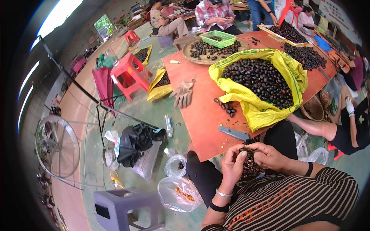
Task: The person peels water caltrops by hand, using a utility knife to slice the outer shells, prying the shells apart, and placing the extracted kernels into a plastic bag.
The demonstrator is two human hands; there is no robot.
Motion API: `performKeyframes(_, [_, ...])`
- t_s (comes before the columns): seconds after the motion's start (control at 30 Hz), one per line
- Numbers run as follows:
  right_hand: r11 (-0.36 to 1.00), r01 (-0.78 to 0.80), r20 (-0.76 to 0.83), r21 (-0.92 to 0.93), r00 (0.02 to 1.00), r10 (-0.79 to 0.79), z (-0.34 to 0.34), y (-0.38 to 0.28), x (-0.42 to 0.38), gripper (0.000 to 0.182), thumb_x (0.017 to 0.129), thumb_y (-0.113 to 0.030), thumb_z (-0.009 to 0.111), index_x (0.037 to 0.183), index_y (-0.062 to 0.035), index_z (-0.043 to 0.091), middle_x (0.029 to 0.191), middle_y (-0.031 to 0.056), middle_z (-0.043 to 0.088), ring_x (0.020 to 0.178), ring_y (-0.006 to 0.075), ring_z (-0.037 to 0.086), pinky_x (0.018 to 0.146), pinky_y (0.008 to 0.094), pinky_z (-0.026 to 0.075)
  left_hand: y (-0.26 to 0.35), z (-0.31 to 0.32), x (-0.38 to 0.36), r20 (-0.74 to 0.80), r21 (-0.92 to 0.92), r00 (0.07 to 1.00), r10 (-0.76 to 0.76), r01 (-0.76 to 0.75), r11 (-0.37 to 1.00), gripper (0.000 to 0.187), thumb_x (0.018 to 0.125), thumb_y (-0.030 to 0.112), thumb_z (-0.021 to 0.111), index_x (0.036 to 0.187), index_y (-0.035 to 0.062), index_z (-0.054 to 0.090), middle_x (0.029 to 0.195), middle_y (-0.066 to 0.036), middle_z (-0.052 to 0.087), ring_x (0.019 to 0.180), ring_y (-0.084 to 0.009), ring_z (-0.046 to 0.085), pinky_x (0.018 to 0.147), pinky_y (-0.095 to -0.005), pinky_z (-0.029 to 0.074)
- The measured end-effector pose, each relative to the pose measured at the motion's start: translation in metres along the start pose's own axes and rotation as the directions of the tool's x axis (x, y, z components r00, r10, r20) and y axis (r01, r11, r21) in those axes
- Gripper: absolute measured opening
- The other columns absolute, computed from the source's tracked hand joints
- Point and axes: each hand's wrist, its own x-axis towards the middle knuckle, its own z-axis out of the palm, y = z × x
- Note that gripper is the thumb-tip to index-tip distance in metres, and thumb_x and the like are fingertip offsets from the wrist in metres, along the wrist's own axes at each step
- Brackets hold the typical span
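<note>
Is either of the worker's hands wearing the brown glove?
No, the glove lies at the edge of the table, and the left hand and right hand are bare.

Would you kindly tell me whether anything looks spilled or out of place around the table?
Some dark nuts lie loose on the table beside the yellow sack, apart from its heap, perhaps spilled. A glove partly overhangs the edge and might slip.
</note>
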Motion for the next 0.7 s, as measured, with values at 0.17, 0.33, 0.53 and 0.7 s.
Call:
performKeyframes(0.17, [0.999, -0.036, -0.017, 0.016, 0.999, 0.036, 0.021, 0.0, 0.013, 0.037, 0.096, -0.019, 0.046, 0.13, -0.0046, 0.04, 0.064, -0.0059, 0.041, 0.05, 0.0014, 0.035, 0.045, 0.0163, 0.029, 0.007, -0.017, 0.0, -0.054, -0.367, 0.988, -0.142, 0.113, 0.923, 0.021, 0.095, 0.014, 0.049, 0.114, 0.0041, 0.051, 0.079, -0.004, 0.058, 0.066, -0.0106, 0.054, 0.059, -0.0221, 0.045])
performKeyframes(0.33, [0.997, -0.08, -0.021, -0.017, 0.997, 0.08, 0.028, 0.003, 0.024, 0.037, 0.096, -0.019, 0.045, 0.13, -0.0051, 0.041, 0.063, -0.0056, 0.042, 0.048, 0.0016, 0.035, 0.044, 0.0164, 0.029, 0.01, -0.04, -0.003, -0.08, -0.64, 0.967, -0.24, 0.135, 0.757, 0.027, 0.095, 0.015, 0.047, 0.12, 0.0046, 0.05, 0.085, -0.007, 0.061, 0.067, -0.0125, 0.056, 0.062, -0.0235, 0.049])
performKeyframes(0.53, [0.998, -0.009, 0.027, -0.061, 1.0, 0.011, 0.038, -0.006, 0.03, 0.039, 0.096, -0.02, 0.046, 0.132, -0.005, 0.039, 0.066, -0.0062, 0.043, 0.053, 0.0008, 0.037, 0.048, 0.0156, 0.031, 0.017, -0.044, -0.014, -0.092, -0.576, 0.972, -0.217, 0.126, 0.808, 0.031, 0.092, 0.008, 0.052, 0.123, 0.0036, 0.049, 0.09, -0.008, 0.062, 0.07, -0.0125, 0.058, 0.064, -0.0237, 0.051])
performKeyframes(0.7, [0.993, 0.06, 0.092, -0.098, 0.994, -0.051, 0.047, -0.009, 0.03, 0.049, 0.095, -0.023, 0.048, 0.137, -0.0032, 0.031, 0.077, -0.0018, 0.048, 0.065, 0.0036, 0.043, 0.06, 0.0187, 0.039, 0.016, -0.039, -0.018, -0.103, -0.394, 0.989, -0.102, 0.054, 0.918, 0.031, 0.09, 0.005, 0.055, 0.121, 0.0024, 0.051, 0.091, -0.007, 0.061, 0.074, -0.0116, 0.057, 0.066, -0.0234, 0.05])
